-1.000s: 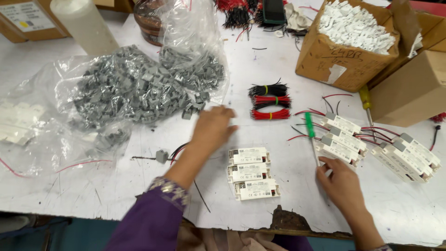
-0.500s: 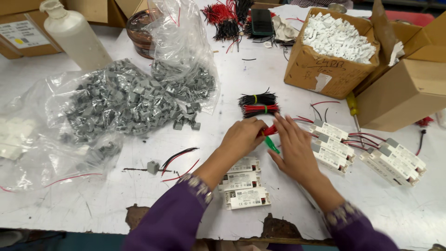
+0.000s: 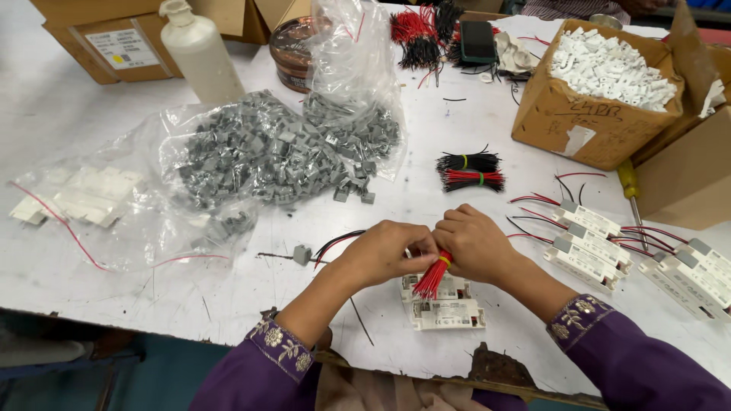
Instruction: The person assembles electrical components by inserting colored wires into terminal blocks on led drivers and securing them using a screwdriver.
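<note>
My left hand (image 3: 384,252) and my right hand (image 3: 474,242) meet over the table's front edge, both closed on a small bundle of red wires (image 3: 432,277) tied with a yellow band. The wire ends fan down toward a stack of white rectangular modules (image 3: 445,312) lying just beneath the hands. Two more tied bundles, one black (image 3: 464,161) and one red (image 3: 474,179), lie on the table a little beyond my hands.
A clear bag of grey plastic parts (image 3: 274,148) spills at the left. White modules with wires (image 3: 590,236) line the right. A cardboard box of white parts (image 3: 609,72) stands back right, a white bottle (image 3: 202,53) back left, and a yellow-handled screwdriver (image 3: 630,186) lies right.
My hands came together from apart. A second ago the left was near the grey parts and the right by the modules; now both grip the red wire bundle over the stack.
</note>
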